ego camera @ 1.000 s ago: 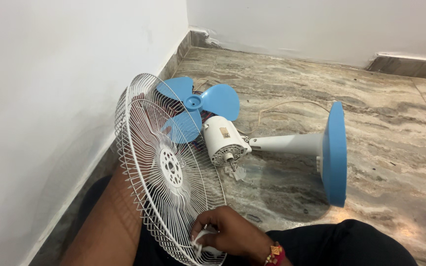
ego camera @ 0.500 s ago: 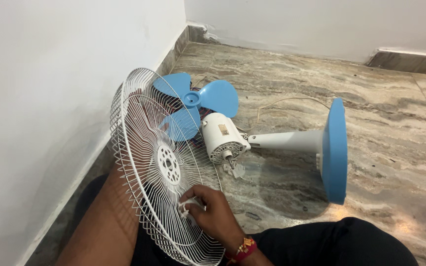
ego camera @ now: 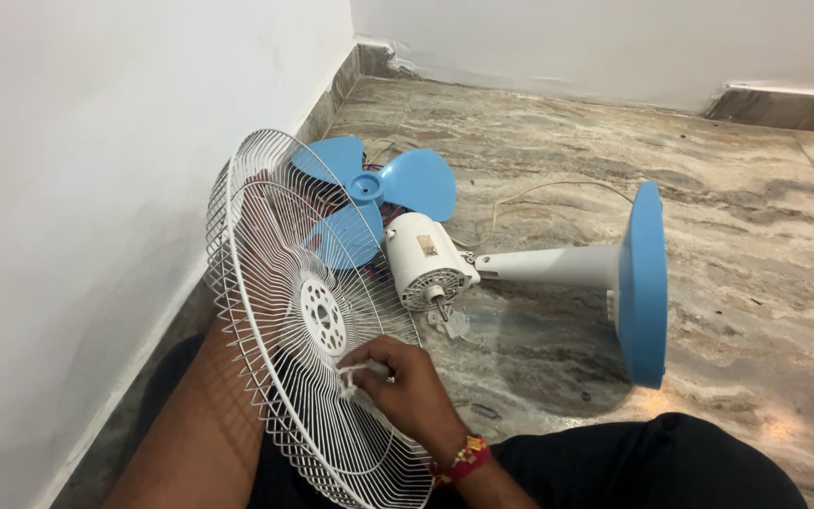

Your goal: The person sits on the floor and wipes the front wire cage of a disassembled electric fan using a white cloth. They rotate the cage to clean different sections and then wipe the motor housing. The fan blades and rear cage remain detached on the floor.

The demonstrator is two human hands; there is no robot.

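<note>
Right hand [ego camera: 407, 385] fingers pinched on a white cloth [ego camera: 350, 377] against the white fan grille [ego camera: 275, 283], left forearm behind the grille, hand hidden, grip unclear, blue fan blade [ego camera: 379, 188] and motor [ego camera: 426, 264] on the floor beyond

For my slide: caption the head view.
Right hand rubs white cloth on white fan grille.

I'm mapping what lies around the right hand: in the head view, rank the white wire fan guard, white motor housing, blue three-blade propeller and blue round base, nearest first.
From the right hand:
1. White wire fan guard, touched, left.
2. White motor housing, just above.
3. Blue three-blade propeller, farther up, behind guard.
4. Blue round base, far right.
</note>
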